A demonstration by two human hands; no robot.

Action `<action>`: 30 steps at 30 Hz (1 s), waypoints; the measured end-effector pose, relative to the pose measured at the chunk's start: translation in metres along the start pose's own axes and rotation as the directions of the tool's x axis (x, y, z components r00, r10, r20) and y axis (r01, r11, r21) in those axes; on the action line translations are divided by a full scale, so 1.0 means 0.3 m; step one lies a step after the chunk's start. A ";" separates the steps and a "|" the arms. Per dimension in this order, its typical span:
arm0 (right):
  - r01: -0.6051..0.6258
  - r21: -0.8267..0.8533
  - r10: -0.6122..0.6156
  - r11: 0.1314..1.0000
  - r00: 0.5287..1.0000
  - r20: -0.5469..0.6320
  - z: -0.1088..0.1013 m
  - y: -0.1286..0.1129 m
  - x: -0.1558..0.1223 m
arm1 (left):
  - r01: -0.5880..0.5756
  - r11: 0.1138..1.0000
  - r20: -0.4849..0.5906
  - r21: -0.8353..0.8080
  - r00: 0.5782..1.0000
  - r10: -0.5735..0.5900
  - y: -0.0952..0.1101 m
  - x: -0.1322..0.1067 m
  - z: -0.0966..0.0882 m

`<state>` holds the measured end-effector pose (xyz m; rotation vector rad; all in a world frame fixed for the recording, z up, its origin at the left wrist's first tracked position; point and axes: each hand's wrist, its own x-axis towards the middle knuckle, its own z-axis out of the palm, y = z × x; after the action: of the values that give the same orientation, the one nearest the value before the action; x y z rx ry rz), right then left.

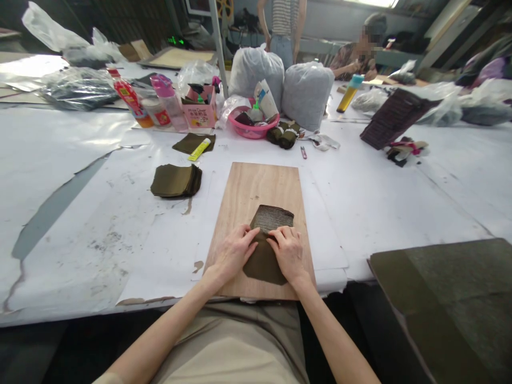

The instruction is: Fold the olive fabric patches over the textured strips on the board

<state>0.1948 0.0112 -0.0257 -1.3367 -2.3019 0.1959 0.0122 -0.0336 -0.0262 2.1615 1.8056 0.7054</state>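
Note:
A dark olive fabric piece [267,250] lies on a wooden board [260,192] in front of me, its far edge folded over and showing a paler underside [275,217]. My left hand [234,253] presses on the piece's left side, fingers bent at the fold. My right hand [288,252] presses its right side in the same way. Both hands pinch the fabric near its middle.
A stack of olive fabric pieces [176,181] sits left of the board. A yellow tube [199,149], a pink basin [251,127], bottles [130,98], a pink box [199,113] and filled bags [306,93] stand behind. A dark sheet [460,298] lies at right. People work at the far end.

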 end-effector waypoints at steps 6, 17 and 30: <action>-0.001 0.011 0.001 1.000 1.000 0.016 0.006 -0.002 0.009 | -0.079 0.997 0.049 0.012 0.996 0.078 -0.056 0.070 0.008; 0.012 0.036 -0.013 0.999 0.999 0.052 0.012 -0.011 0.036 | -0.089 0.995 0.045 -0.051 0.995 0.091 -0.080 0.083 0.006; 0.184 0.132 -0.184 0.974 0.983 -0.015 0.002 0.001 -0.020 | 0.001 0.987 0.038 -0.160 0.999 0.005 -0.076 0.089 0.016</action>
<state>0.1972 0.0061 -0.0284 -1.0515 -2.3495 0.2805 -0.0015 -0.0023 -0.0355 2.0586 1.6671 0.7758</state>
